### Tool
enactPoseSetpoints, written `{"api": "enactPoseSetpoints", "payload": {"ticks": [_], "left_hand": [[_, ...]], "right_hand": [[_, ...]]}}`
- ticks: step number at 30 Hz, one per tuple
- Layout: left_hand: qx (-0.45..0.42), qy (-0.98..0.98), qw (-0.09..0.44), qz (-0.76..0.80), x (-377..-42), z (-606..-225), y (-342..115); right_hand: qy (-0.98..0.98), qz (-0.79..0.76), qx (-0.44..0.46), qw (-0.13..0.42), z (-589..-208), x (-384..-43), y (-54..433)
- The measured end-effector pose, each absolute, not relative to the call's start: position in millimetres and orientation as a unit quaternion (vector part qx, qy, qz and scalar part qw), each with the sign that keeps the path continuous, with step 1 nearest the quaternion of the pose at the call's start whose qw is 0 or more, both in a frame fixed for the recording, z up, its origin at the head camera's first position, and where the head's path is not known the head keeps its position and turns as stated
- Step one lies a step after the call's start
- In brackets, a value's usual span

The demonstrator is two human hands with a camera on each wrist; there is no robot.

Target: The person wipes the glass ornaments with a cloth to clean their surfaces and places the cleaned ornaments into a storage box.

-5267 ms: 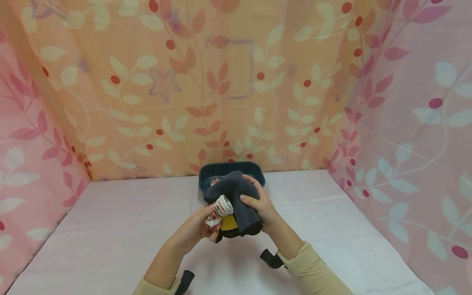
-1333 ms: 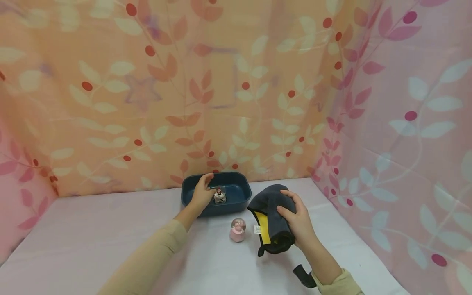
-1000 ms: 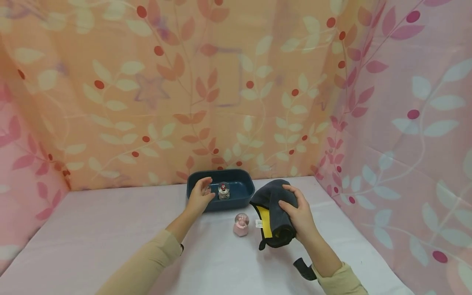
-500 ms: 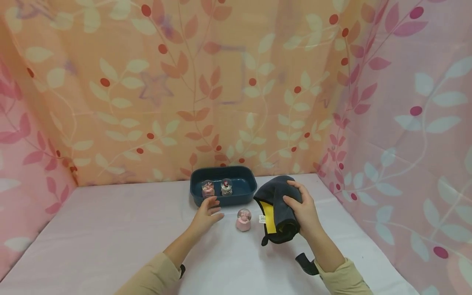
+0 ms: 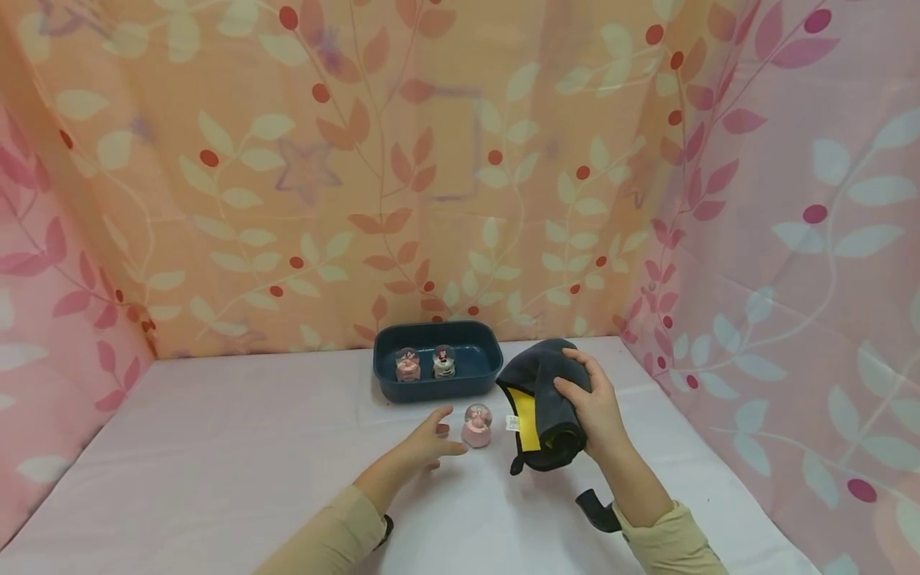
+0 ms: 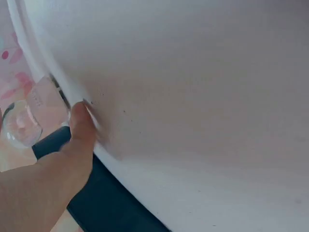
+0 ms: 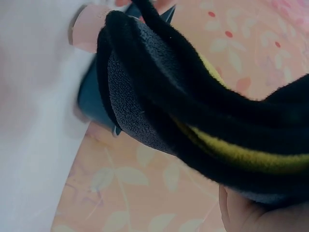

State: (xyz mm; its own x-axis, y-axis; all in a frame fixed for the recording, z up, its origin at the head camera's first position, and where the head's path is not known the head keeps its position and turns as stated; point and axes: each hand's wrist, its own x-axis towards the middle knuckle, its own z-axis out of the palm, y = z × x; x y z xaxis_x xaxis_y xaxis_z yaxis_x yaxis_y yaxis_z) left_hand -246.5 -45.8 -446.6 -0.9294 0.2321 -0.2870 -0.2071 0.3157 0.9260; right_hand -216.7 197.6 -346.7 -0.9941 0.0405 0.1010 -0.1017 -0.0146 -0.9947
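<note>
- Your left hand (image 5: 430, 438) lies low over the white tabletop (image 5: 216, 463), fingers stretched out and loosely spread, holding nothing; its fingertips are just beside the pink snow globe (image 5: 477, 424), and whether they touch it cannot be told.
- That globe stands upright on the tabletop, between your two hands and just in front of the blue tray (image 5: 489, 369); it has a clear round dome over a pink base, with a small pink figure inside; in the left wrist view the dome (image 6: 19, 126) shows blurred at the edge of the frame.
- Your right hand (image 5: 592, 407) grips a dark grey cloth (image 5: 541, 383), fingers curled over its top; the cloth is bunched and folded, fleecy, with a yellow inner face showing and a small white tag at its near edge; it sits just right of the globe.
- Two more snow globes stand side by side in the tray, one pink (image 5: 407, 364) and one with a dark-and-white figure (image 5: 443, 362); the tray sits against the leaf-patterned backdrop (image 5: 323, 184).
</note>
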Motion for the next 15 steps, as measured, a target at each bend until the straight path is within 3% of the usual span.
{"api": "enactPoseSetpoints", "payload": {"ticks": [15], "left_hand": [[-0.107,0.905,0.109,0.398,-257.8,-444.3,11.2]], "right_hand": [[-0.666,0.744,0.002,0.059,-352.0,-217.8,199.4]]}}
